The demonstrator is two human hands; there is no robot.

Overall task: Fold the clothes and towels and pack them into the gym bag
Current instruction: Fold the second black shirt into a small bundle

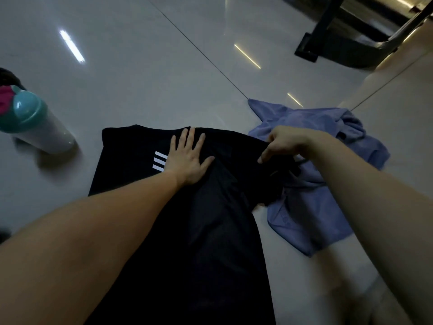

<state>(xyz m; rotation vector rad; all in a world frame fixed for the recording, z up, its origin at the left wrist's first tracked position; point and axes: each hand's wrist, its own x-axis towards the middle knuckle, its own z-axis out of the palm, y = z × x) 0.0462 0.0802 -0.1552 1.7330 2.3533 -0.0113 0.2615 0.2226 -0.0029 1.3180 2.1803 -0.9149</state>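
A black garment (206, 219) with three white stripes lies spread on the tiled floor in front of me. My left hand (187, 158) presses flat on its upper part, fingers straight and spread, just right of the stripes. My right hand (281, 144) pinches the garment's right edge with curled fingers and lifts it slightly. A crumpled blue shirt (311, 214) lies on the floor to the right, partly under the black garment's edge and under my right forearm. At the far left edge a dark bag (9, 77) with pink cloth (5, 99) in it is only partly visible.
A white shaker bottle (37, 123) with a teal lid stands on the floor at the left, beside the bag. Black metal furniture legs (328, 43) stand at the top right. A pale raised surface (398, 95) runs along the right side.
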